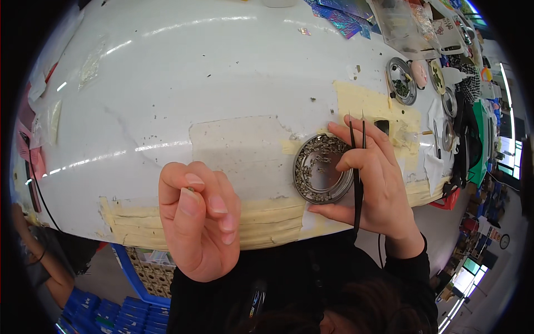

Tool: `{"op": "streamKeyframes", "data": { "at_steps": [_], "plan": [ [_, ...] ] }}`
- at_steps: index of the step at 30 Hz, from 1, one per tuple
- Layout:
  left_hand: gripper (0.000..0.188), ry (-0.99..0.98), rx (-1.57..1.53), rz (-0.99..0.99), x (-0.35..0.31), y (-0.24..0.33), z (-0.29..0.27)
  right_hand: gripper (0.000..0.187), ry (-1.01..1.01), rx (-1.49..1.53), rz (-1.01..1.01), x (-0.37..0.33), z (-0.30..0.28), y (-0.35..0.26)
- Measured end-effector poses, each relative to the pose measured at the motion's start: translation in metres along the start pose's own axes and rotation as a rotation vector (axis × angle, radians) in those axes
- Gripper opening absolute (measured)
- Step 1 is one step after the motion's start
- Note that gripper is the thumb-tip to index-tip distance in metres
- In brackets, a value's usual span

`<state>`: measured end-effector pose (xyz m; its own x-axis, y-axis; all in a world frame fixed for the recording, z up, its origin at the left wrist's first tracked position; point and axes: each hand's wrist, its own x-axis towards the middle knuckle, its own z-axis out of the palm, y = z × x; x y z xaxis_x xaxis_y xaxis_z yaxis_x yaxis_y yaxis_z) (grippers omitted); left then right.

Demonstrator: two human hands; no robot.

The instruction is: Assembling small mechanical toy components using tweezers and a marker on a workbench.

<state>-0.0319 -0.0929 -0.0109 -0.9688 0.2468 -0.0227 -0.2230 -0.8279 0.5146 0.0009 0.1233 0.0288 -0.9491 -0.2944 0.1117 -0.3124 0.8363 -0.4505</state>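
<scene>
Our left hand (200,228) pinches one tiny greenish piece (191,189); our right hand (386,189) grips slim black tweezers (358,200), tips apart, at a round silver metal dish (329,180). Many small silvery pieces (303,172) lie inside; we judge much is left.
</scene>
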Motion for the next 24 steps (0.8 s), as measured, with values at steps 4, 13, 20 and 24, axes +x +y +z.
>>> {"op": "streamKeyframes", "data": {
  "at_steps": [4, 13, 20, 24],
  "plan": [
    [0.012, -0.012, -0.016, -0.001, -0.001, 0.0, -0.003, 0.053, 0.007, -0.025, 0.019, -0.005, -0.001, -0.001],
    [0.014, 0.009, 0.008, 0.021, 0.0, -0.002, 0.0, 0.055, 0.038, -0.025, 0.029, -0.012, 0.003, -0.001],
    [0.014, 0.044, 0.021, 0.023, 0.0, -0.001, 0.001, 0.053, 0.099, -0.015, -0.015, -0.012, -0.001, 0.0],
    [0.014, 0.031, 0.034, 0.011, 0.0, -0.001, 0.001, 0.053, 0.155, 0.149, -0.057, -0.018, -0.004, 0.009]
  ]
}}
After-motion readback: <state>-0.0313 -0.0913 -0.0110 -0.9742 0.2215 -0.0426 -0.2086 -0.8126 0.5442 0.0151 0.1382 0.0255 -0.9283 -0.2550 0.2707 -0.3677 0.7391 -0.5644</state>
